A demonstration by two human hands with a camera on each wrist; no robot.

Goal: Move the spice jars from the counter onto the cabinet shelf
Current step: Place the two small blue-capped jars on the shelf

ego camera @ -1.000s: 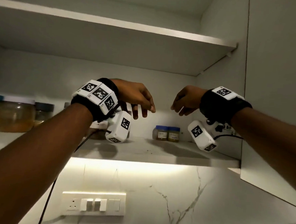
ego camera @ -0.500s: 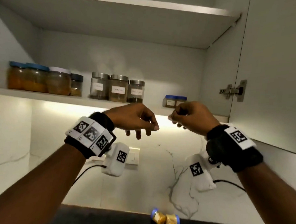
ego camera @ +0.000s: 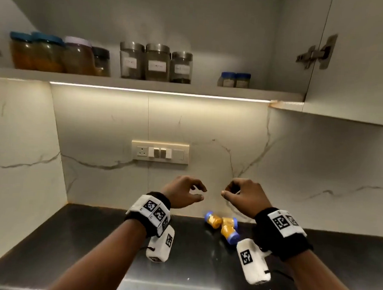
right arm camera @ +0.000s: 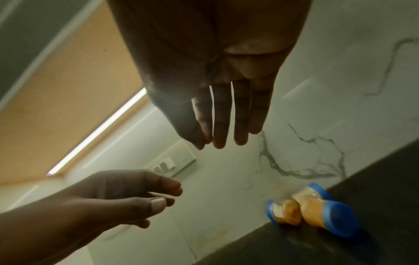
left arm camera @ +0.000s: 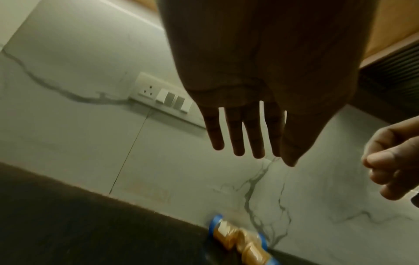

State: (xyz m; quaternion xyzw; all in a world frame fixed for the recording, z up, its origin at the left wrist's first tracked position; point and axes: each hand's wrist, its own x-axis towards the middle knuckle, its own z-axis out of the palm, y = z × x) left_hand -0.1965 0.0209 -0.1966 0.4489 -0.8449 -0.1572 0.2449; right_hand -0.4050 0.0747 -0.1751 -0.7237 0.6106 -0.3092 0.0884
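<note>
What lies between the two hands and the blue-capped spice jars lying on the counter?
Nothing: in the head view the left hand and right hand hover empty above the spice jars, with only bare marble backsplash between.

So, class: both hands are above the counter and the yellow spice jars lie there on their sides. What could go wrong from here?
1. The spice jars lie on their sides, touching, on the dark counter; gripping one may send the others rolling.
2. The shelf is high and its front edge juts out, so a lifted jar could knock against it.
3. The left hand and right hand hover close together, both empty; reaching at once, they may collide.
</note>
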